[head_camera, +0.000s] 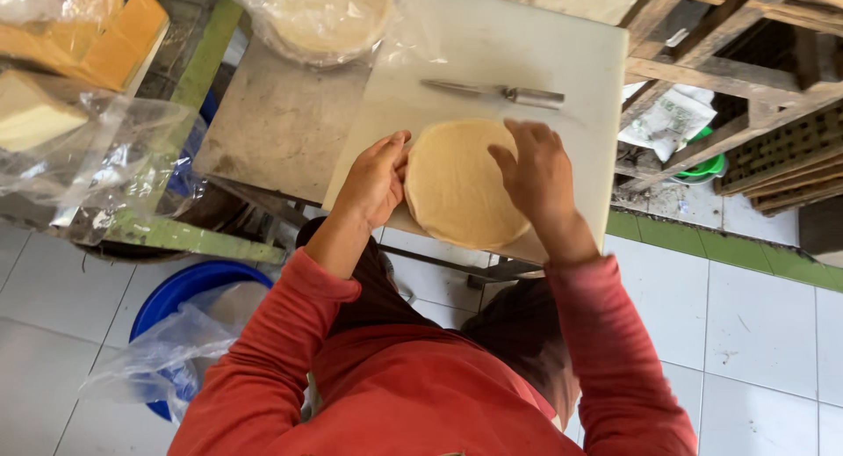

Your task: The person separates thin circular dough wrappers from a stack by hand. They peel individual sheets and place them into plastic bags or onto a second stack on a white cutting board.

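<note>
A stack of thin round pale dough sheets (457, 188) lies on the near part of a white cutting board (492, 43). My left hand (373, 182) grips the stack's left edge, thumb up on the rim. On the right side, my right hand (537, 173) has its fingers curled over the top and edge of the stack. Both arms wear red sleeves. A metal knife (500, 93) lies flat on the board just beyond the stack, touching neither hand.
A second pile of round sheets in clear plastic (325, 17) sits at the table's far edge. Loose plastic bags (105, 157) and a cardboard box (114, 34) lie left. A blue bucket (189, 285) stands below left. Wooden crates (755, 87) stand right.
</note>
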